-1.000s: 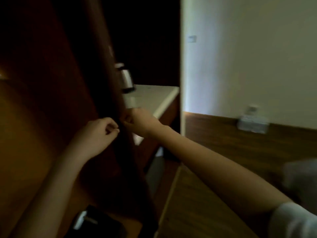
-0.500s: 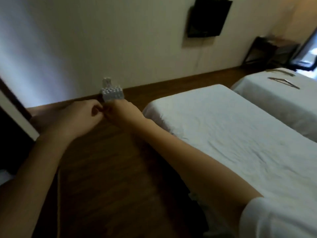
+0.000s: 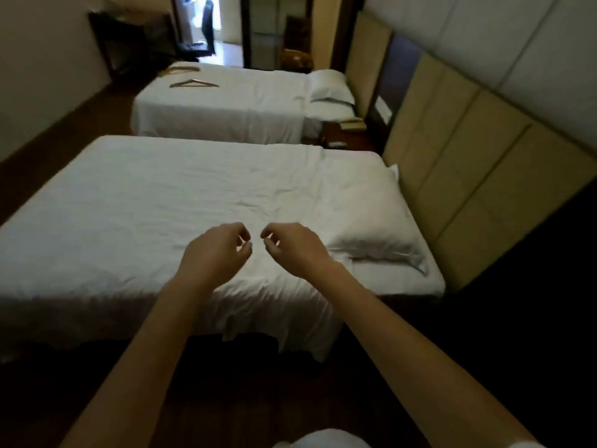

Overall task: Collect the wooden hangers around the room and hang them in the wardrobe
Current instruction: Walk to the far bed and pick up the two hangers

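Note:
Two wooden hangers lie on the far bed (image 3: 226, 108): one hanger (image 3: 193, 83) near its foot, flat on the white sheet, and a second hanger (image 3: 181, 70) just beyond it at the bed's far corner. My left hand (image 3: 216, 253) and my right hand (image 3: 290, 247) hover side by side over the near bed (image 3: 129, 205), fingers loosely curled, holding nothing. The fingertips of the two hands are a small gap apart. The wardrobe is out of view.
A pillow (image 3: 378, 244) lies at the right end of the near bed, another pillow (image 3: 326, 85) on the far bed. A dark nightstand (image 3: 342, 134) stands between the beds by the padded headboard wall (image 3: 468, 150). Dark wood floor runs along the left wall toward a lit doorway (image 3: 206, 24).
My view has swung from the wardrobe door round to the two beds. My hands, which were touching at the door edge, have come apart and now hang over the near bed.

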